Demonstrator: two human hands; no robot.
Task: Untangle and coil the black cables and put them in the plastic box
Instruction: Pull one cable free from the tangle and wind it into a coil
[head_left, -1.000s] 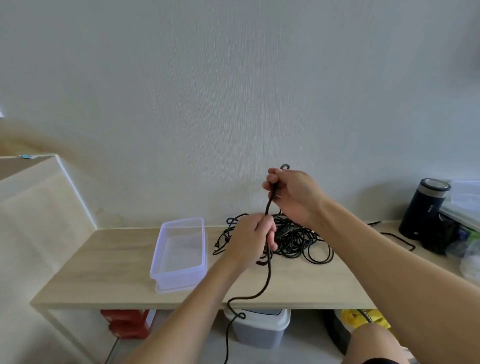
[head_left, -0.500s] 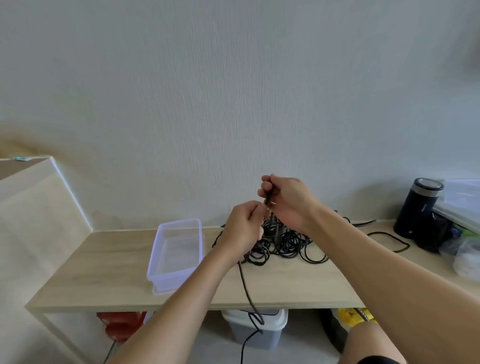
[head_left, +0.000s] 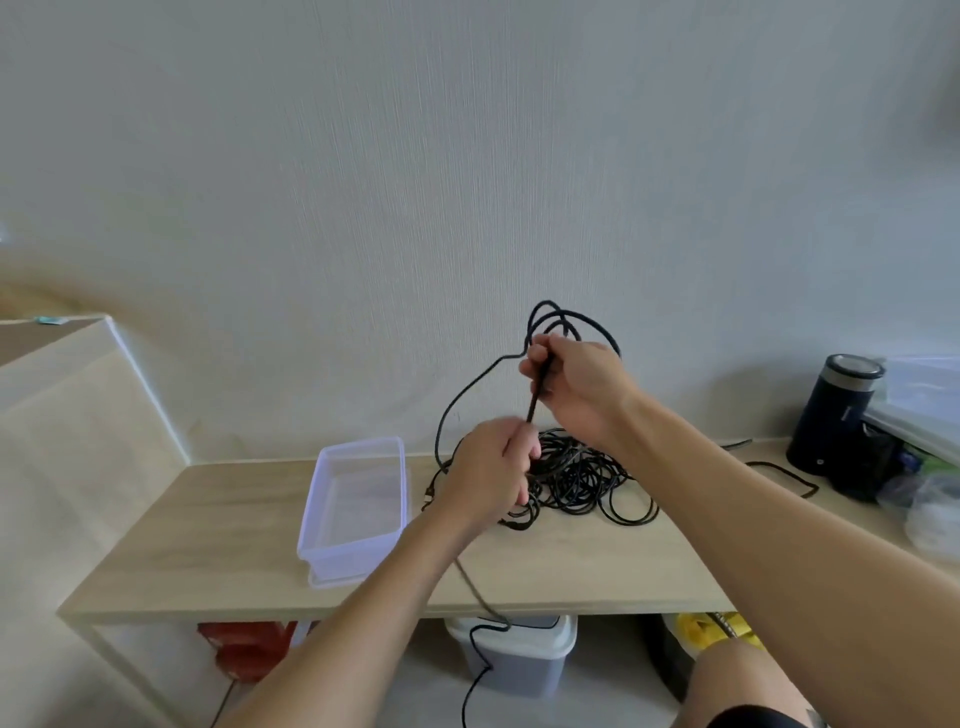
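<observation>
A tangled heap of black cables (head_left: 582, 478) lies on the wooden table (head_left: 218, 530) against the wall. My right hand (head_left: 576, 387) is raised above the heap and grips one black cable (head_left: 535, 397), with loops of it rising over the fist. My left hand (head_left: 493, 467) holds the same cable lower down, in front of the heap. From there the cable runs over the table's front edge and hangs toward the floor. A clear plastic box (head_left: 358, 506), with nothing in it, stands left of the heap.
A dark cylindrical flask (head_left: 831, 410) and clear plastic items stand at the table's right end. Another black cable (head_left: 784, 475) trails toward them. Under the table are a grey lidded bin (head_left: 514, 654), a red object (head_left: 244, 649) and something yellow (head_left: 717, 629).
My right hand has risen, pulling loops of cable up above the heap. My left hand has dropped a little and stays on the cable.
</observation>
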